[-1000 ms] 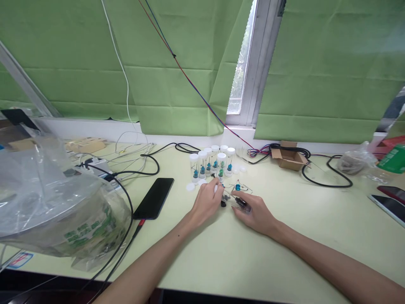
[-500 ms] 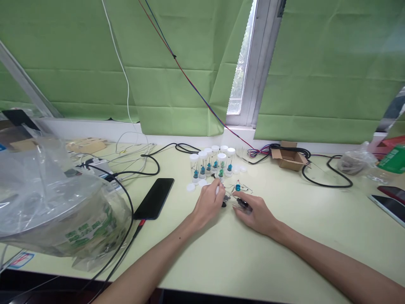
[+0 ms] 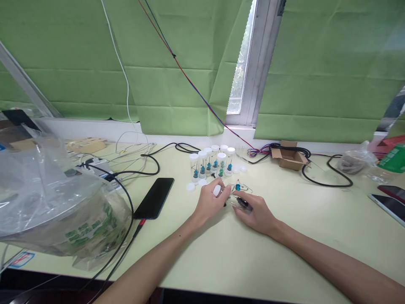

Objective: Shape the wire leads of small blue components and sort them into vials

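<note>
My left hand (image 3: 211,199) is closed around a small white cap (image 3: 217,191), its thumb and index finger reaching toward the other hand. Close on its right, my right hand (image 3: 255,213) grips a clear vial holding a black-hubbed needle (image 3: 242,202). Most of that vial is hidden by the fingers. A dark piece (image 3: 225,204) shows under my left fingertips, too small to name. Beyond the hands lie loose thin needles, one with a blue hub (image 3: 238,186). Several capped clear vials (image 3: 202,162) stand behind, with blue- or green-hubbed needles inside.
Loose white caps (image 3: 190,187) lie by the vials. A black phone (image 3: 154,198) with a cable rests at left, near a large plastic-wrapped package (image 3: 63,211). An open cardboard box (image 3: 290,160) and black cables sit at the back right; another phone (image 3: 389,207) lies far right.
My left thumb and fingers have shifted slightly right, toward the right hand, and more of the white cap now shows. My right hand has barely moved.
</note>
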### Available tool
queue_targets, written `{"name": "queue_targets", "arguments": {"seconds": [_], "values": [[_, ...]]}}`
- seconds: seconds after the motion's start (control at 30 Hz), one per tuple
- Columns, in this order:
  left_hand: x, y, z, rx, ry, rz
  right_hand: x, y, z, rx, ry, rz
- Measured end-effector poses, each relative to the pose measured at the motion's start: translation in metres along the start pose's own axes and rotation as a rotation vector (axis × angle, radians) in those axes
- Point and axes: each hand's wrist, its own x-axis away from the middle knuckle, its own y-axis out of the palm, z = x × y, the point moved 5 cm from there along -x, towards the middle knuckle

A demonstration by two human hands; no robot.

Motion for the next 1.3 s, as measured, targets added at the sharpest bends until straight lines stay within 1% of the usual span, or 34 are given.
{"name": "queue_targets", "arguments": {"seconds": [0.13, 0.33, 0.67, 1.3], "values": [[-0.0005, -0.0016, -0.0004, -0.018, 0.036, 0.058, -0.0006, 0.0002, -0.0007, -0.008, -0.001, -0.004], [-0.0006, -0.002, 0.0011, -0.044, 0.059, 0.074, 0.0003, 0.0004, -0.0009, -0.012, 0.009, -0.01], [0.0013, -0.0015, 0.0004, -0.048, 0.043, 0.055, -0.0006, 0.0006, -0.0005, -0.005, 0.016, -0.025], [0.0013, -0.0018, 0.002, -0.057, 0.071, 0.059, -0.0004, 0.0005, -0.0015, 0.006, 0.016, -0.021]]}}
